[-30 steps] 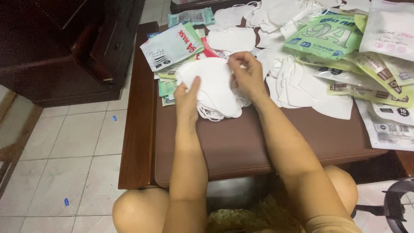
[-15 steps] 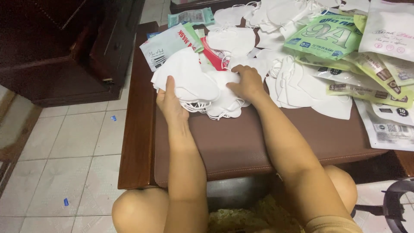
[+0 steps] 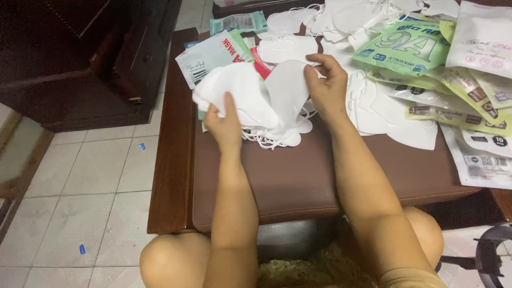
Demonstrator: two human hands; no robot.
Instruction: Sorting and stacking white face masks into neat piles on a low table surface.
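Left hand (image 3: 226, 125) gripped a soft white folded mask (image 3: 234, 96). Right hand (image 3: 326, 85) pinched another curved mask (image 3: 288, 90), above the smooth brown padded surface (image 3: 298, 176).

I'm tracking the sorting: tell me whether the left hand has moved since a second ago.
Yes. The left hand has shifted left, toward the wooden edge of the table, spreading the white masks away from the right hand.
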